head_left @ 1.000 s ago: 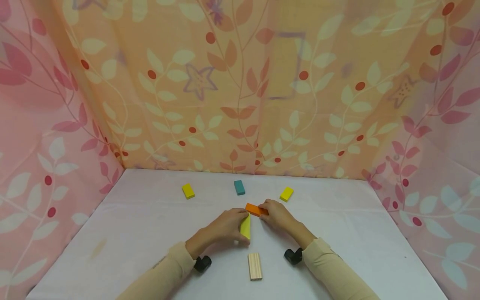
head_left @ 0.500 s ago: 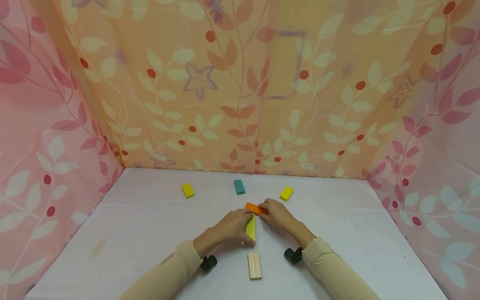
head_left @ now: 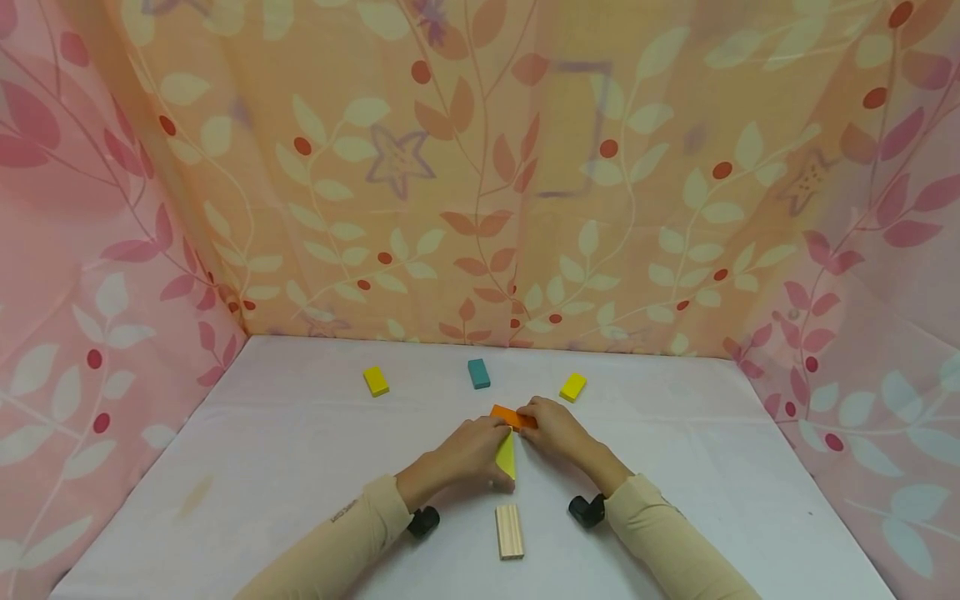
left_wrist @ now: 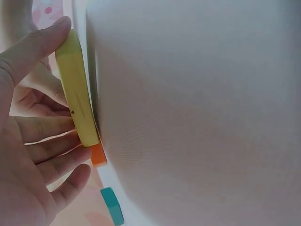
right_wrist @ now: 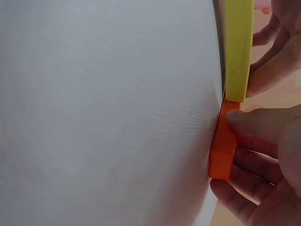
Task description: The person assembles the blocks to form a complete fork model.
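My left hand point(head_left: 465, 454) pinches a yellow triangular block point(head_left: 507, 458) between thumb and fingertips, in the middle of the white table. In the left wrist view the thumb presses one end of this yellow block point(left_wrist: 77, 89) and the fingers the other. Just beyond it, my right hand point(head_left: 561, 432) grips an orange rectangular block point(head_left: 503, 413), thumb on one face and fingers behind. The right wrist view has the yellow block's end right at the orange block's point(right_wrist: 223, 148) near end, overlapping it. Part of the orange block lies hidden under the right fingers.
A striped plain wooden block point(head_left: 510, 532) lies nearest the person. Farther back are a left yellow block point(head_left: 377, 381), a teal block point(head_left: 478, 374) and a right yellow block point(head_left: 573, 387). Patterned cloth point(head_left: 480, 208) hangs behind the white table point(head_left: 247, 467).
The left hand has shifted a little to the right with the yellow triangular block, bringing it closer beneath the orange one. My right hand and the orange block stay in place.
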Demonstrator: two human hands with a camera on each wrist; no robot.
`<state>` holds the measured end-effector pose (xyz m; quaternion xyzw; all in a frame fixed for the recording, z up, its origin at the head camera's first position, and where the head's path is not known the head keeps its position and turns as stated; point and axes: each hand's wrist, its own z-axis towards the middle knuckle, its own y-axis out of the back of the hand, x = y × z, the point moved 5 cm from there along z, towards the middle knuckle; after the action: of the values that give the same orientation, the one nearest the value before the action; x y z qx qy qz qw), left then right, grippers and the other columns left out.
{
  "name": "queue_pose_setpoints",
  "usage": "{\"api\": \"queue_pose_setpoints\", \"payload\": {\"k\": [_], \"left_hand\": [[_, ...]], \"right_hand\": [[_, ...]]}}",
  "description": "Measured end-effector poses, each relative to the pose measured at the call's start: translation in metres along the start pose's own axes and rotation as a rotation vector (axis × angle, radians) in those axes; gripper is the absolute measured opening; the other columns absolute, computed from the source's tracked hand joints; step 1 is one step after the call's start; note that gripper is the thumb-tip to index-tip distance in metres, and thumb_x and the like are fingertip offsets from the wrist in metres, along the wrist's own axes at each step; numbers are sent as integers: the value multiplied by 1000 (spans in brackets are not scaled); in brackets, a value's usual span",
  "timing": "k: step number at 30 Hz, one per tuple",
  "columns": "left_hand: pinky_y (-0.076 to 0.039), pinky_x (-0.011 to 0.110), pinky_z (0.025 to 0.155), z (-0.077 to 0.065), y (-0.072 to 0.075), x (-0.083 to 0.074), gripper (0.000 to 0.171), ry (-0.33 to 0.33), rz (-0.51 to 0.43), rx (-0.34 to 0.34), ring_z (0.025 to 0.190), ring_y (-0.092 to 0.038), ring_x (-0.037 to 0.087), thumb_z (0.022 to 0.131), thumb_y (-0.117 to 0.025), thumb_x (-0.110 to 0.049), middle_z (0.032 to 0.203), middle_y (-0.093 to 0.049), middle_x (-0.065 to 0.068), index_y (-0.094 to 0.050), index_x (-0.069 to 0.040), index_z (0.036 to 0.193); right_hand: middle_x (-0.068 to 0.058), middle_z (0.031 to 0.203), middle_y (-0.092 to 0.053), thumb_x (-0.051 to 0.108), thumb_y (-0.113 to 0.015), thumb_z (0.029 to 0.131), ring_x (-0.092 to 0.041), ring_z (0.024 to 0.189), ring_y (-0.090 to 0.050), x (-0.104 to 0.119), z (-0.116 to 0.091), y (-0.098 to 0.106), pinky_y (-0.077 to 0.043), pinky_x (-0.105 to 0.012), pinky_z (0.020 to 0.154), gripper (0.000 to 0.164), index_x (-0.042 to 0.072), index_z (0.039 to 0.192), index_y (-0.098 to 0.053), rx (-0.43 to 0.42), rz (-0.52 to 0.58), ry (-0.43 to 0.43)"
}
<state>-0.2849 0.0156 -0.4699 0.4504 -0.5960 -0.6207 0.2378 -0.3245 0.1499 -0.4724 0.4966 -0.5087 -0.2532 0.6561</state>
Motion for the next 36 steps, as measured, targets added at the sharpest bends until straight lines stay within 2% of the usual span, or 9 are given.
{"api": "queue_pose_setpoints", "payload": {"k": [9,14,25,36], "left_hand": [[-47,35,103,-1,1,-3,84,-25,37,-15,113,-55,18,67,-84,-55,136,-55,6,-59,-8,131],[-47,35,103,-1,1,-4,83,-46,64,-26,115,-53,19,68,-83,-55,137,-54,7,-58,-8,132],[-48,32,97,-2,-3,-3,83,-39,81,-24,110,-49,18,67,-83,-58,133,-54,6,-60,-11,131],[-46,34,104,-3,-4,-1,83,-34,83,3,120,-49,21,72,-80,-57,139,-51,6,-56,-11,136]], "right_hand": [[-5,100,-65,16,-72,88,-18,89,-58,-1,1,0,-53,-38,91,33,3,118,-69,-3,-6,8],[-5,100,-65,15,-73,87,-18,89,-58,-1,2,1,-53,-38,90,33,3,117,-69,-10,-14,19],[-5,103,-65,15,-73,87,-18,92,-59,-1,1,2,-53,-39,94,32,2,116,-69,25,37,12],[-6,99,-67,10,-74,85,-18,89,-59,1,3,6,-53,-39,92,28,0,111,-71,16,35,35]]}}
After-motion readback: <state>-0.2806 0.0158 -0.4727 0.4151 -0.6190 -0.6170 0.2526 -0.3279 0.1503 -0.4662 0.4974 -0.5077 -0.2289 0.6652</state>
